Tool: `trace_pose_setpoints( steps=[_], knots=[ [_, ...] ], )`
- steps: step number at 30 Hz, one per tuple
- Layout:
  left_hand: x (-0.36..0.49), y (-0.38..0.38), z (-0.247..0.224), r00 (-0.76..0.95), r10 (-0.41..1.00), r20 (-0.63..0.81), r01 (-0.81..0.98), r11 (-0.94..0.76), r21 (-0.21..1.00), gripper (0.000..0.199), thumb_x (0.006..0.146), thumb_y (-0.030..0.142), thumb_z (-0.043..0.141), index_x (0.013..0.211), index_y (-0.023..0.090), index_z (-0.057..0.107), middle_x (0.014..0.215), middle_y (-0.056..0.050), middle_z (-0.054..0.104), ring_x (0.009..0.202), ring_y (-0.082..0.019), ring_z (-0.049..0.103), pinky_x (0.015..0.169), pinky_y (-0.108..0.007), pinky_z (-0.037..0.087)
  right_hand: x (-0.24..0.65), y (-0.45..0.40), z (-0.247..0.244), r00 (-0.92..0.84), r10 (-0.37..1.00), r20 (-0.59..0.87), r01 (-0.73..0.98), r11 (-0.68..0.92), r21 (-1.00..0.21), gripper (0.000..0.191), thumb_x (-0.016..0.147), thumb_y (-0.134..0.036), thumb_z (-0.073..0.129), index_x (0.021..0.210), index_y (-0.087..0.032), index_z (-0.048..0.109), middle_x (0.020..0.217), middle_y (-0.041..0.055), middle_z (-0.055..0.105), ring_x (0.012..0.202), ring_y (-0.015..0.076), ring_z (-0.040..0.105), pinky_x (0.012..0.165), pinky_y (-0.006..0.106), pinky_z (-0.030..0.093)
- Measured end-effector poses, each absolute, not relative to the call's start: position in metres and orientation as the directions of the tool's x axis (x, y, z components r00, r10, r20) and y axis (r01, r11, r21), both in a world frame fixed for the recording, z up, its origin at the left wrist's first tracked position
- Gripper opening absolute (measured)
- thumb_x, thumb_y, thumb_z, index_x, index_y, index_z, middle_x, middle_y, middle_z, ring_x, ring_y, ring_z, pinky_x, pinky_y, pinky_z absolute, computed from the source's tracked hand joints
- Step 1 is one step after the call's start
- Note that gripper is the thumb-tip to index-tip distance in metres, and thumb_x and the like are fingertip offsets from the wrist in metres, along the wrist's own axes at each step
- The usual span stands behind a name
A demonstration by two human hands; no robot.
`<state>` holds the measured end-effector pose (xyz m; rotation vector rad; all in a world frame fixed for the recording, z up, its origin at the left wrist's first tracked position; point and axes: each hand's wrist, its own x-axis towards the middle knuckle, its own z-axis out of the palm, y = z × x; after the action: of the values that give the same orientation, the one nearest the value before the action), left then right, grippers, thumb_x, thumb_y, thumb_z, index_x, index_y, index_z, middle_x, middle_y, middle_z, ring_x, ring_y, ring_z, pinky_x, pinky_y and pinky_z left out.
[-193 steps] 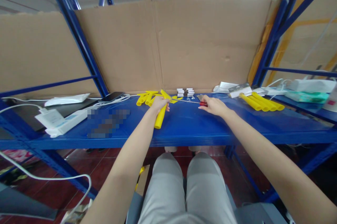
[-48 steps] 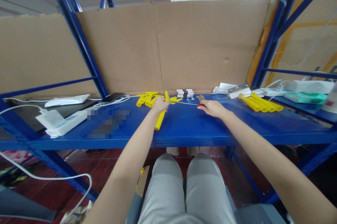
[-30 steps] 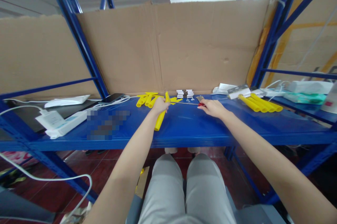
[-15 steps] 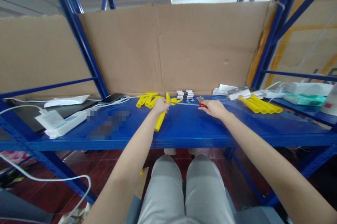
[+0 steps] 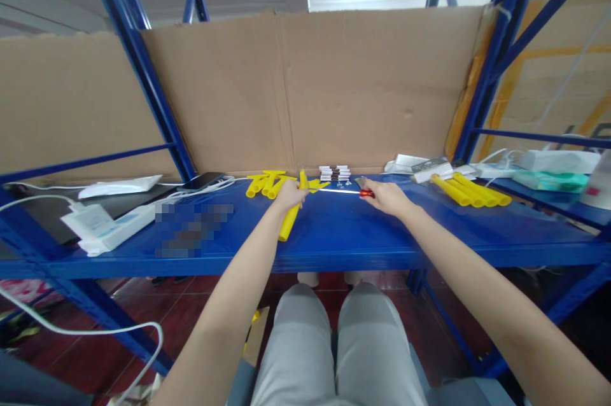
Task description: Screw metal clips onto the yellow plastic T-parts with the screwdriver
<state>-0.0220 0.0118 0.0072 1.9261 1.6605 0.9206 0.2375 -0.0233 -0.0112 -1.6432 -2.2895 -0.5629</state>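
Note:
Over the blue shelf (image 5: 353, 228), my left hand (image 5: 289, 195) is closed around a yellow tube (image 5: 289, 223) that slants toward the front edge. Closed on the red handle of a screwdriver (image 5: 366, 193) is my right hand (image 5: 389, 198). The screwdriver's thin metal shaft points left and reaches the tube beside my left fingers; its tip is too small to make out. Several yellow tube pieces (image 5: 260, 184) lie just left of my left hand. Behind the shaft sits a stack of small white parts (image 5: 335, 173), with tiny pieces near it.
Several long yellow tubes (image 5: 470, 191) lie at the right beside a small box (image 5: 432, 169). On the left are a white power strip (image 5: 119, 228), cables and a dark phone (image 5: 206, 179). A cardboard sheet (image 5: 358, 88) stands behind, between blue metal posts (image 5: 138, 56).
Both hands keep nearly the same place and grip. The screwdriver's shaft now catches the light and looks brighter. The view has shifted very slightly.

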Motion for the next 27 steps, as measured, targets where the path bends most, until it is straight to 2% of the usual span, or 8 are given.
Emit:
trace_pose_setpoints(
  steps=[10, 15, 22, 27],
  knots=[
    [-0.0236, 0.0165, 0.0034, 0.075, 0.972, 0.222, 0.675, -0.214, 0.706, 0.03, 0.073, 0.009, 0.055, 0.045, 0.017, 0.048, 0.035, 0.004, 0.047, 0.036, -0.01, 0.05, 0.043, -0.018, 0.039, 0.2377, -0.0249, -0.0102, -0.341, 0.87, 0.357, 0.939, 0.296, 0.175, 0.025, 0.094, -0.037, 0.045, 0.102, -0.018, 0.059, 0.096, 0.0124, 0.071, 0.09, 0.0253, 0.068, 0.07, 0.029, 0.043],
    [-0.0226, 0.0147, 0.0047, 0.07, 0.976, 0.207, 0.676, -0.199, 0.71, 0.029, 0.074, 0.009, 0.054, 0.046, 0.017, 0.048, 0.035, 0.003, 0.047, 0.035, -0.01, 0.049, 0.044, -0.019, 0.04, 0.2372, -0.0235, -0.0116, -0.327, 0.88, 0.343, 0.945, 0.299, 0.133, 0.024, 0.094, -0.035, 0.046, 0.103, -0.018, 0.059, 0.096, 0.0123, 0.071, 0.09, 0.0252, 0.068, 0.07, 0.029, 0.044],
    [-0.0225, 0.0144, 0.0051, 0.088, 0.974, 0.209, 0.672, -0.212, 0.709, 0.029, 0.073, 0.01, 0.054, 0.045, 0.017, 0.047, 0.035, 0.003, 0.047, 0.037, -0.01, 0.051, 0.044, -0.018, 0.04, 0.2385, -0.0204, -0.0131, -0.337, 0.861, 0.381, 0.94, 0.331, 0.082, 0.017, 0.09, -0.032, 0.053, 0.099, -0.018, 0.058, 0.093, 0.0098, 0.07, 0.084, 0.0234, 0.067, 0.067, 0.028, 0.042],
    [-0.0221, 0.013, 0.0051, 0.095, 0.971, 0.218, 0.672, -0.224, 0.706, 0.03, 0.074, 0.01, 0.054, 0.046, 0.017, 0.046, 0.036, 0.004, 0.047, 0.036, -0.01, 0.05, 0.042, -0.018, 0.039, 0.2394, -0.0231, -0.0107, -0.348, 0.848, 0.399, 0.936, 0.34, 0.094, 0.017, 0.09, -0.034, 0.054, 0.094, -0.019, 0.062, 0.093, 0.0095, 0.071, 0.086, 0.024, 0.067, 0.068, 0.028, 0.041]
  ],
)
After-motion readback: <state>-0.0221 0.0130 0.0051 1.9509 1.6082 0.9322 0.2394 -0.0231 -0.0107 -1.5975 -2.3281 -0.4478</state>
